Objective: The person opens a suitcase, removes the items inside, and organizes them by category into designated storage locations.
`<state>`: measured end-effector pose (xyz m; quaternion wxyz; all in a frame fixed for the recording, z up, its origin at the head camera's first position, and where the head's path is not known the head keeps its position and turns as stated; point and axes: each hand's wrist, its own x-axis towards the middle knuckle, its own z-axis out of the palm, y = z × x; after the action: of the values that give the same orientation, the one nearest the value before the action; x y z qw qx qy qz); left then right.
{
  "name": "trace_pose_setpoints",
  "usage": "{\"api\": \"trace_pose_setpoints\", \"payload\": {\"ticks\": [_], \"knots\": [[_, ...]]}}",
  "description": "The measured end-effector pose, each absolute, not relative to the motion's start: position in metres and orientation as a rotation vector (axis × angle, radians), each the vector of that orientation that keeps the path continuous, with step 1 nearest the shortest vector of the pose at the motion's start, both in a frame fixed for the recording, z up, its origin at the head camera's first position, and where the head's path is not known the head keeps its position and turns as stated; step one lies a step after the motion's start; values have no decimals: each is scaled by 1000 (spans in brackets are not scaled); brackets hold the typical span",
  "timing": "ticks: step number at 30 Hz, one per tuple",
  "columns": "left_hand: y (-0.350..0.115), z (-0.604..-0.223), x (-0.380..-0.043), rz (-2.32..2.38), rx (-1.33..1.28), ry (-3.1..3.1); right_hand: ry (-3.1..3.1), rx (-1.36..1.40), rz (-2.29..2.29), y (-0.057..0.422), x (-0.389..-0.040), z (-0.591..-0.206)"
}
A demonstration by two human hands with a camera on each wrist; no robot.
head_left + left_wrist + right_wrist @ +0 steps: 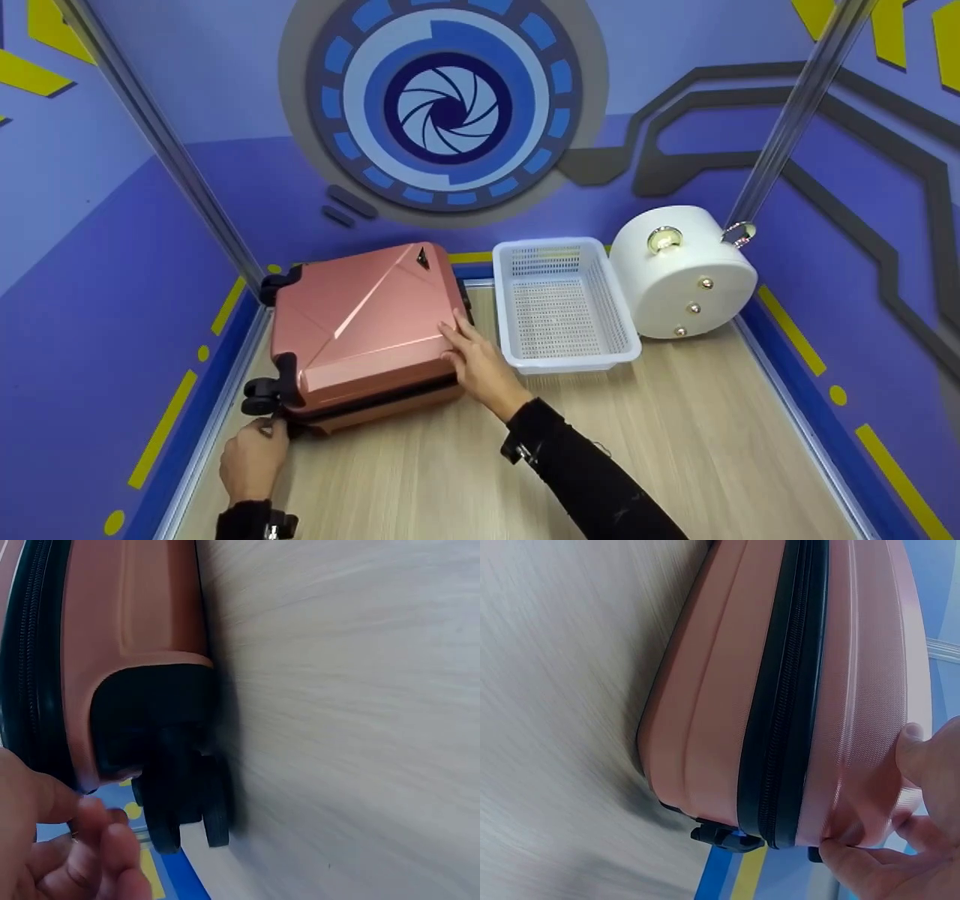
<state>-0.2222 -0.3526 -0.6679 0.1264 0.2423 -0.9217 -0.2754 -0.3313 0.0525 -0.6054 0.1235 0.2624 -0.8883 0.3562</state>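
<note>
A rose-pink hard-shell suitcase (375, 322) lies flat on the floor, its black wheels to the left and a black zipper (784, 697) along its near side. My left hand (253, 457) is at the near left corner, beside a wheel (184, 799). Its thumb and curled fingers pinch at the zipper band, where the zipper pull is mostly hidden by the fingertips. My right hand (484, 367) grips the suitcase's near right corner, with fingers (851, 859) round the end and the thumb on the shell.
A white plastic basket (506, 330) stands right of the suitcase. Beside it, a round white case (660, 292) with gold knobs and a handle leans by the back right corner. Blue patterned walls (135, 300) enclose the wood-grain floor (600, 450).
</note>
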Motion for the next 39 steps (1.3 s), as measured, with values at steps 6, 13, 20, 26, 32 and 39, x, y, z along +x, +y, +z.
{"api": "trace_pose_setpoints", "payload": {"ticks": [6, 13, 20, 26, 32, 39], "knots": [[-358, -646, -213, -891, 673, -2483, -2615, 722, 1022, 45, -323, -598], [-335, -608, -232, -1020, 467, -2264, -2677, 548, 916, 33, -306, -599], [-320, -595, -260, -897, 320, -2577, -2727, 557, 869, 27, -302, -603], [-311, -603, -254, -896, 364, -2569, -2779, 642, 920, 32, -308, -600], [-279, -607, -239, -808, 428, -2519, -2714, 704, 1018, 42, -336, -601], [-244, -598, -216, -656, 450, -2562, -2743, 669, 1008, 34, -340, -598]]}}
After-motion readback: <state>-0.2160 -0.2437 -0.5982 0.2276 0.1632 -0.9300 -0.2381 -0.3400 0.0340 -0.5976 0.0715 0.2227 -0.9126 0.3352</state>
